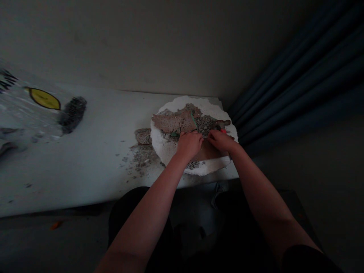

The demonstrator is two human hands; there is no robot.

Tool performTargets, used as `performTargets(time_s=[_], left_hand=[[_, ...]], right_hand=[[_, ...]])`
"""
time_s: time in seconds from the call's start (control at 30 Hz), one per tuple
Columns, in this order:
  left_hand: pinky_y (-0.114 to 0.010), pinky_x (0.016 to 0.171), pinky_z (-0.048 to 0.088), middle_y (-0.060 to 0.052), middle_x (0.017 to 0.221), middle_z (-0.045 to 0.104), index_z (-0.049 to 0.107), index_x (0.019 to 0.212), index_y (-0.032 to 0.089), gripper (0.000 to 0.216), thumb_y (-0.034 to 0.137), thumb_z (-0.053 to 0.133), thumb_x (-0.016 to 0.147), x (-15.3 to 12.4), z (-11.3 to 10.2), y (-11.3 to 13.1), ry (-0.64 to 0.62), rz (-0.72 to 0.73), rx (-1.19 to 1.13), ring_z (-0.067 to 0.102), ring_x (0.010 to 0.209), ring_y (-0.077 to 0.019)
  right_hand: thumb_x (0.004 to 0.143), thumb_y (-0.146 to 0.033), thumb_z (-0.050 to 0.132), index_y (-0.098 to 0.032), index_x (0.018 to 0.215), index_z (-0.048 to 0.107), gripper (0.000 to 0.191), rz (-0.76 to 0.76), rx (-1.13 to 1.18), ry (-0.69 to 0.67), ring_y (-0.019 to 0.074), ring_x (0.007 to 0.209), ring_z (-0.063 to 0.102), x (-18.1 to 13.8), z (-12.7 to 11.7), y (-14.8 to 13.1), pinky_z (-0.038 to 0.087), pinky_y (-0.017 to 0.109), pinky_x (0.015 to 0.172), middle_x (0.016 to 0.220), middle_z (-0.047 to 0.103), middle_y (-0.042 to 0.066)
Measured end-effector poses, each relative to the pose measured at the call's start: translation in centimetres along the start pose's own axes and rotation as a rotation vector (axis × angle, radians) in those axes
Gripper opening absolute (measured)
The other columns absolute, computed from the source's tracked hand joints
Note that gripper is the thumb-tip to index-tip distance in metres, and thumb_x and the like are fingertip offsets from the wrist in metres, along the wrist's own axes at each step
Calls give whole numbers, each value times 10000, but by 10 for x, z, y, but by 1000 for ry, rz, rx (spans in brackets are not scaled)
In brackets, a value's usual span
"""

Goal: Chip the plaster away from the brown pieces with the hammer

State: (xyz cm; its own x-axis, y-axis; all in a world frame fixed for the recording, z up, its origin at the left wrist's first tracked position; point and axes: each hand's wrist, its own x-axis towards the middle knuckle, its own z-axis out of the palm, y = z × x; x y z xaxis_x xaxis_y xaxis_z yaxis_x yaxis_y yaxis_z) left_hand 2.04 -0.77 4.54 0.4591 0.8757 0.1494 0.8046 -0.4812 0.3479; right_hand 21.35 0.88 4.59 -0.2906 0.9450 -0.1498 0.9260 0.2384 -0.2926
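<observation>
Here, my left hand (190, 144) and right hand (221, 140) curl close together over the ragged white disc (162, 147) on the surface (96, 163); whether they pinch anything I cannot tell. Grey gravel (205, 123) lies just beyond them, a brown textured slab (174, 122) farther left.

A dim, plainly furnished indoor room with a makeshift craft corner; whether home or workshop cannot be told.
A white table (96, 163) runs across the left and centre of the frame, pushed against a bare wall (165, 45) along the top, and long dark-blue curtain (307, 72) folds fill the upper right, suggesting an ordinary room. The craft use shows in grey crumbs (142, 157) strewn over the tabletop near the centre, a white round base (160, 148) loaded with gravel (205, 123) and textured brown pieces (174, 122), and clear plastic packaging (25, 113) at the left edge.
</observation>
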Motion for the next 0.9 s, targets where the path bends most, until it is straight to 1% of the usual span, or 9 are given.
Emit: performTargets(time_s=[0.13,0.23,0.33,0.43,0.5,0.63,0.7,0.77,0.9], left_hand=[[-423,897,444,-95,1015,741,736,949,186,251,274,505,992,0,1,-1,-2,3,-6,672,965,-268],[-428,895,447,-93,1004,745,741,948,186,262,276,499,994,1,0,0,-12,1,0,675,951,-269],[-429,892,449,-91,988,746,744,944,188,262,280,503,991,1,-1,0,-16,-2,12,676,947,-269],[-426,906,444,-91,993,747,746,951,193,264,277,499,992,0,0,0,-7,1,16,675,959,-263],[-423,910,442,-96,995,746,750,949,193,268,270,497,992,0,0,0,-6,-1,15,675,968,-264],[-398,903,448,-93,983,749,752,939,198,262,269,506,991,1,-3,2,30,-7,-50,675,961,-249],[-366,887,458,-77,976,752,750,963,207,269,295,499,1003,2,-5,3,84,1,-147,674,940,-225],[-334,866,466,-62,969,754,752,982,216,274,319,499,1008,4,-8,4,116,15,-257,671,919,-203],[-297,830,476,-42,972,758,757,974,221,240,308,534,985,5,-8,2,67,37,-448,671,893,-181]], right_hand=[[931,-165,580,-162,955,636,62,-6,64,25,198,804,607,-4,0,3,430,301,712,926,693,79],[904,-168,634,-171,956,634,52,-67,86,94,210,869,611,-10,2,4,452,313,770,964,676,80],[911,-137,595,-185,940,629,66,-116,-1,159,244,978,601,-14,7,2,452,355,867,1038,657,103],[923,-139,538,-184,929,603,79,-111,-58,197,260,955,592,-15,8,-2,451,378,858,1053,639,127],[913,-135,515,-190,911,576,82,-123,-5,267,248,906,582,-14,5,-3,453,367,825,1008,628,117],[898,-168,521,-215,866,536,58,-172,215,446,212,823,565,-15,-8,-3,454,328,759,870,591,59],[923,-229,533,-219,872,543,53,-167,295,430,200,802,568,-18,-12,-6,459,316,733,861,595,49],[948,-280,531,-217,903,565,84,-135,353,366,195,819,584,-21,-13,-10,468,307,723,902,619,57],[963,-311,530,-209,954,595,121,-47,441,309,204,870,616,-23,-8,-16,490,304,719,956,655,74]])
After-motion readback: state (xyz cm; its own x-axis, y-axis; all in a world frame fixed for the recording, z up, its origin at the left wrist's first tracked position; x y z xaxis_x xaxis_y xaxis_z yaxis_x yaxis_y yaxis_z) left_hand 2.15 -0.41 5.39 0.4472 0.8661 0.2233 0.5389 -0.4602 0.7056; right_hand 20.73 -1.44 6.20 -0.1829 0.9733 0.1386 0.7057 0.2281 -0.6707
